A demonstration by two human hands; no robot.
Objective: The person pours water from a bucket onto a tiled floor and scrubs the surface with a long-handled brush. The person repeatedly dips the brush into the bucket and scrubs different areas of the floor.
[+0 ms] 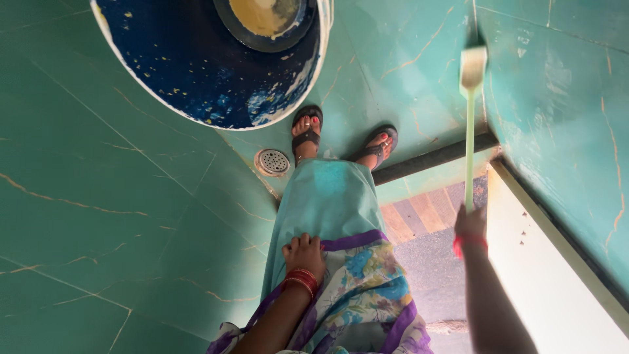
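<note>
I am watching the right hand closing its grip around the lower end of a pale green long-handled brush, whose head is pressing against the teal tiled wall up by the corner. The left hand is bunching the blue-green cloth at the thigh, fingers closed on it. A big blue drum is standing near the round floor drain.

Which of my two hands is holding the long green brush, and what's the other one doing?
The right hand grips the handle of the pale green brush, whose head is up against the green tiled wall. The left hand only clutches the cloth of the garment.
</note>
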